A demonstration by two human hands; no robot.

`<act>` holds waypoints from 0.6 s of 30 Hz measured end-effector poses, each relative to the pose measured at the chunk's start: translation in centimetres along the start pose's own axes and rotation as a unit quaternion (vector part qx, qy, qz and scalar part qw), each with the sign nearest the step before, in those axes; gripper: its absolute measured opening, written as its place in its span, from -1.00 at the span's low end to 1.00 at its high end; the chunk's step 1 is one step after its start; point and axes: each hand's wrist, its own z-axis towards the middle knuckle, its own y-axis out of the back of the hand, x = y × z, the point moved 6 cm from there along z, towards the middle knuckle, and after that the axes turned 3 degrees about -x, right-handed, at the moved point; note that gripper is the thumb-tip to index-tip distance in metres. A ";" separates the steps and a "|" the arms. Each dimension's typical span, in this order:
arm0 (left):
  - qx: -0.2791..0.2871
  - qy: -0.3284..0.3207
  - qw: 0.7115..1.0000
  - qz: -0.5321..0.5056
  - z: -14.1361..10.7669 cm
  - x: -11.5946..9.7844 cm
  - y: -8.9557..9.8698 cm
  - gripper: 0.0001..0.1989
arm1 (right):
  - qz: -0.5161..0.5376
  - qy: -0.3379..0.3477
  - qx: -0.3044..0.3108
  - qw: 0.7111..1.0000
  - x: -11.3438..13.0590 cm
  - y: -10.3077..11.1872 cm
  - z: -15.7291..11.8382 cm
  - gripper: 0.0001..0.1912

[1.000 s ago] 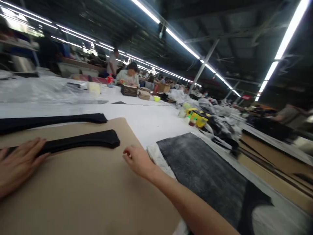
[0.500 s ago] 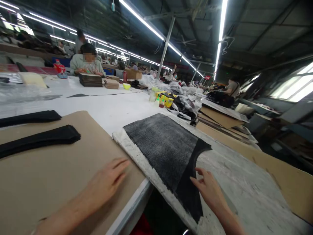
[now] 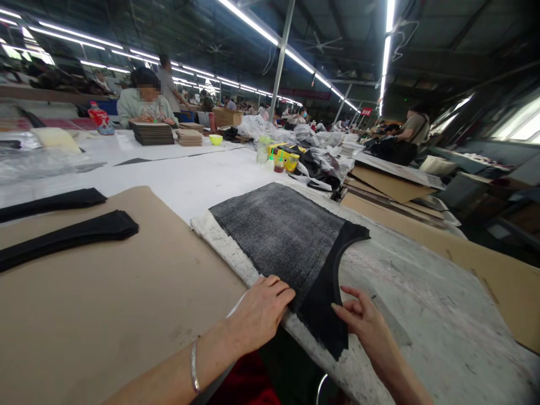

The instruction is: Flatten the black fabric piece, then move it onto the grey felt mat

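Note:
A black leather-like panel (image 3: 278, 236) with a greyish grained surface lies on the whitish, stained board (image 3: 422, 292). Its right part is plain black with a curved cut-out edge. Faint parallel lines run near that plain part; whether several layers lie stacked there I cannot tell. My left hand (image 3: 264, 309), with a silver bangle on the wrist, is closed at the panel's near left edge, its fingertips curled down and partly hidden. At the curved edge is my right hand (image 3: 365, 318), thumb and forefinger apart, the thumb tip touching the black part.
Two stacks of black strips (image 3: 84, 233) lie on brown board (image 3: 105, 304) at left. Small glue bottles (image 3: 279, 163) and a yellow box (image 3: 276, 151) stand beyond the panel. A co-worker (image 3: 145, 104) sits across the white table (image 3: 181, 180) behind stacked brown pieces (image 3: 152, 135). Cardboard sheets (image 3: 388, 183) lie at right.
My left hand has moved right from over the brown board to the panel's near edge, its fingers curling there. My right hand stays by the curved edge. Faint lines now show on the grained surface.

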 end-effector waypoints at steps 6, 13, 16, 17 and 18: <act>0.006 0.001 1.000 0.031 -0.1 -0.2 -0.2 -0.81 | 0.158 -0.083 0.025 0.984 0.0 -0.4 -0.9 -0.22; 0.017 -0.007 0.998 0.067 -0.3 -0.7 -0.2 -0.82 | 0.320 -0.174 0.031 0.931 0.5 2.5 -0.3 -0.19; 0.016 -0.001 0.997 0.074 -0.2 -0.9 -0.3 -0.81 | 0.300 -0.126 0.033 0.945 1.2 4.4 1.0 -0.33; 0.013 0.002 0.997 0.074 -0.1 -0.9 -0.4 -0.81 | 0.280 -0.103 0.024 0.954 1.4 5.0 1.7 -0.41; 0.009 0.005 0.997 0.072 0.0 -1.0 -0.4 -0.82 | 0.263 -0.082 0.012 0.961 1.7 5.5 2.5 -0.49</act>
